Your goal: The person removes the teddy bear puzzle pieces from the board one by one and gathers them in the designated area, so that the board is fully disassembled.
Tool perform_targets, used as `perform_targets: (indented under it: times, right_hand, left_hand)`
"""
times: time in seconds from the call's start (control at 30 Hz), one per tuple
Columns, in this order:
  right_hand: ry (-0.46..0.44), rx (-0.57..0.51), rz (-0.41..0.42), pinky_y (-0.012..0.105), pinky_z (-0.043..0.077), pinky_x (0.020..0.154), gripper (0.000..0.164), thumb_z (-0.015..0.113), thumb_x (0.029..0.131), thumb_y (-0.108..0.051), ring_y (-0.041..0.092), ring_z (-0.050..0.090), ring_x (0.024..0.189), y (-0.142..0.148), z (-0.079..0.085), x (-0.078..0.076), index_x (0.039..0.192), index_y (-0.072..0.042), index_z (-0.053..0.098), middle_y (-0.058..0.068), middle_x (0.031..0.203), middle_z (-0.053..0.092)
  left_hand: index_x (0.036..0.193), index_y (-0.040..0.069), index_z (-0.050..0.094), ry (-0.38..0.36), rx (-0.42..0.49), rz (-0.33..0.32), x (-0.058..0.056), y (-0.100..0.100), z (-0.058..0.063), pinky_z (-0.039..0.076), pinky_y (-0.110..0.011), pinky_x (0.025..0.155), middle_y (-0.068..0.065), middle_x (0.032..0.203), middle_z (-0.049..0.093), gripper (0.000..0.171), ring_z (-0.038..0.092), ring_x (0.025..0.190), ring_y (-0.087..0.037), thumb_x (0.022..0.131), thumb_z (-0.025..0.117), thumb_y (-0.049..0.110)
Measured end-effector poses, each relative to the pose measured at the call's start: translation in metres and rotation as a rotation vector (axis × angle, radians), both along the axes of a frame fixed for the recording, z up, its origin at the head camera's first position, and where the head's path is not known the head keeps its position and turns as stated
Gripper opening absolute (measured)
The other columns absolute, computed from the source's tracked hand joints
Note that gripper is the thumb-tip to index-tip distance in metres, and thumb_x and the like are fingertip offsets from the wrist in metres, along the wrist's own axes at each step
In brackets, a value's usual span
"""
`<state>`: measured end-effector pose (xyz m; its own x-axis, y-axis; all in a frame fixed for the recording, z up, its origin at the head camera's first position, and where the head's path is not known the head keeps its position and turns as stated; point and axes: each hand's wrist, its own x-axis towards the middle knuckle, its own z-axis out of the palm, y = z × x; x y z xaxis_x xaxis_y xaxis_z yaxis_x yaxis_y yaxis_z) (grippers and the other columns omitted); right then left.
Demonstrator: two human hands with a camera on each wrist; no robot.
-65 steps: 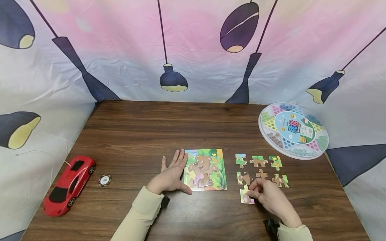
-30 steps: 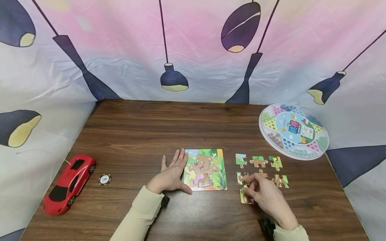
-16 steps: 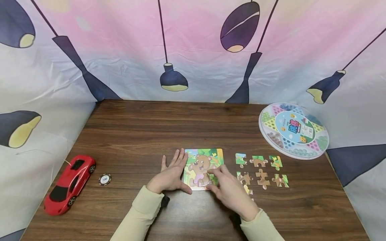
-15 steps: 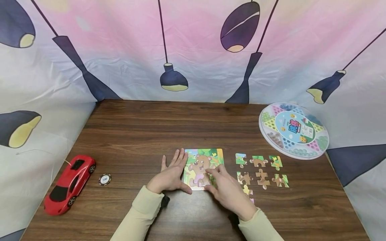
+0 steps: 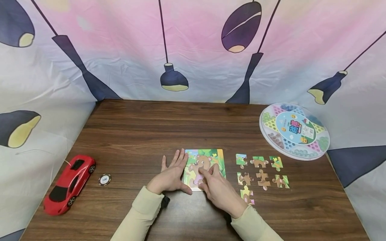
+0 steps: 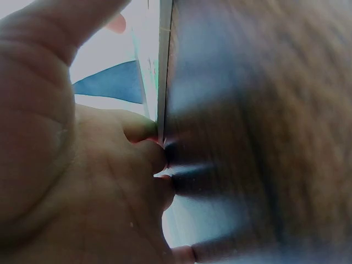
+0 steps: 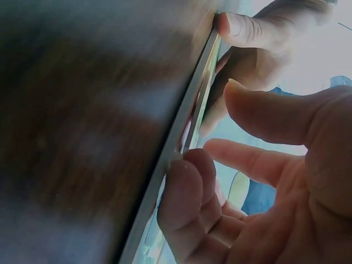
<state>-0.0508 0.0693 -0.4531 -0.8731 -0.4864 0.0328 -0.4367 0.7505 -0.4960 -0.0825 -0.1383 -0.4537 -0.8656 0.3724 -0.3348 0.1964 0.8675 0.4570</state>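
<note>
The bear jigsaw puzzle board (image 5: 221,167) lies flat on the brown table. My left hand (image 5: 170,177) is spread along the board's left side, its thumb near the lower left corner; the left wrist view shows fingertips against the board's edge. My right hand (image 5: 221,190) is over the lower part of the bear, thumb and index finger apart, with no piece visible between them. In the right wrist view, other fingers (image 7: 184,187) bend beside the board's edge. Several loose jigsaw pieces (image 5: 263,180) lie in rows right of the board, one piece (image 5: 247,195) nearest the front.
A round marble board game (image 5: 294,130) lies at the back right. At the left are a red toy car (image 5: 70,184) and a poker chip (image 5: 105,179). Patterned cloth (image 5: 132,50) hangs behind the table and along its sides.
My right hand has left the loose pieces and moved left onto the board, then slid slightly further left across the bear. The left hand stays in place.
</note>
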Motion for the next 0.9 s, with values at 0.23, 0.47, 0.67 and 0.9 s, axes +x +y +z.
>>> perform_targets:
  times: [0.23, 0.47, 0.67, 0.9]
  right_hand:
    - [0.02, -0.022, 0.027, 0.021, 0.042, 0.055, 0.033, 0.072, 0.089, -0.016, 0.007, 0.042, 0.064, -0.0021, -0.0018, -0.0028, 0.119, -0.005, 0.066, 0.004, 0.095, 0.042]
    - [0.025, -0.042, 0.03, 0.022, 0.044, 0.057, 0.028, 0.074, 0.087, -0.013, 0.008, 0.044, 0.067, -0.003, -0.0033, -0.0037, 0.112, -0.004, 0.067, 0.001, 0.09, 0.043]
    - [0.019, -0.033, 0.034, 0.024, 0.046, 0.06, 0.032, 0.074, 0.086, -0.011, 0.01, 0.044, 0.069, -0.0037, -0.002, -0.0045, 0.113, 0.001, 0.062, 0.002, 0.091, 0.044]
    - [-0.032, -0.047, 0.014, 0.023, 0.044, 0.057, 0.026, 0.073, 0.087, -0.01, 0.009, 0.044, 0.066, -0.0057, -0.0008, -0.0056, 0.109, -0.004, 0.061, 0.001, 0.088, 0.041]
  left_hand:
    - [0.156, 0.006, 0.006, -0.006, 0.003, 0.0, 0.0005, -0.0002, -0.0001, -0.015, -0.063, 0.108, -0.009, 0.161, -0.011, 0.134, -0.013, 0.147, -0.023, 0.06, 0.085, 0.056]
    - [0.156, 0.006, 0.008, -0.006, 0.01, 0.002, 0.0007, -0.0005, -0.0005, -0.014, -0.064, 0.108, -0.01, 0.161, -0.01, 0.134, -0.012, 0.147, -0.024, 0.06, 0.086, 0.055]
    - [0.156, 0.006, 0.008, 0.002, 0.007, 0.004, 0.0002, -0.0005, -0.0018, -0.013, -0.064, 0.108, -0.011, 0.162, -0.009, 0.134, -0.011, 0.147, -0.025, 0.059, 0.086, 0.055]
    - [0.156, 0.006, 0.008, 0.004, 0.01, 0.004, 0.0, -0.0003, -0.0014, -0.014, -0.064, 0.108, -0.011, 0.162, -0.009, 0.135, -0.011, 0.147, -0.025, 0.059, 0.086, 0.055]
